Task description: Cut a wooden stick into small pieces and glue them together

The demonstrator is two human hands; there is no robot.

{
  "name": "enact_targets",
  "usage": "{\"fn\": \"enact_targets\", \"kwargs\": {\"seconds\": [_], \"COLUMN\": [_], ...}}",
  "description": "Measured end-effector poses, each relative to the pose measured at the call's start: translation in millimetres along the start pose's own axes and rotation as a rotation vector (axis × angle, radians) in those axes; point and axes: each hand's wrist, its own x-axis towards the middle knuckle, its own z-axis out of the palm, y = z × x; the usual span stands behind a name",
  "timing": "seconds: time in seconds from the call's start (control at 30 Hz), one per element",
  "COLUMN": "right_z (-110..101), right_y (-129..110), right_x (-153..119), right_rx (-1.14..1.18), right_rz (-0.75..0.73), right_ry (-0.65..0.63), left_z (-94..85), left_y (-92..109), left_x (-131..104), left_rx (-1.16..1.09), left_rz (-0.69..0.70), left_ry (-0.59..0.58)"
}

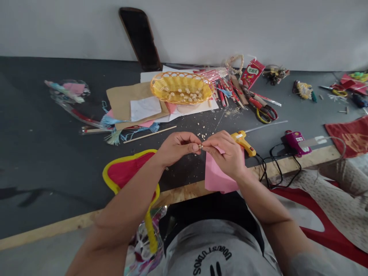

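My left hand (181, 147) and my right hand (224, 153) meet above the dark table. Between their pinched fingertips is a tiny pale piece (200, 146), too small to make out in detail. Several similar small bits (203, 136) lie scattered on the table just beyond my fingers. Under my right hand there is a sheet of pink paper (217, 176), with a yellow glue gun (243, 142) beside it. A yellow woven basket (182, 100) farther back holds several small pale pieces.
A phone (140, 38) leans on the wall. Scissors (263, 111) and red sticks stand right of the basket. A yellow-edged red shape (123, 168) lies by my left forearm. Black cords run near a purple device (297, 143). Another person's arm shows at the right edge.
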Motion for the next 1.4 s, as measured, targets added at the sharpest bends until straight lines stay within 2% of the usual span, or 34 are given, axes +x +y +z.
{"fn": "enact_targets", "kwargs": {"seconds": [0.3,0.6,0.83,1.2,1.4], "right_z": [2,18,22,25,26], "right_y": [6,13,17,20,22], "right_x": [-2,-13,-14,-14,-15], "right_rx": [0.031,0.101,0.083,0.099,0.095], "right_rz": [0.019,0.008,0.046,-0.069,-0.102], "right_ry": [-0.021,0.12,0.119,0.19,0.203], "left_z": [-1.6,-2.7,-0.1,-0.2,-2.1], "left_y": [1,-1,-1,-2,-4], "left_x": [0,1,1,3,3], "left_rx": [0.029,0.003,0.042,0.074,0.051], "left_rz": [-0.003,-0.027,0.002,0.05,0.019], "left_ry": [-0.015,0.006,0.02,0.007,-0.002]}}
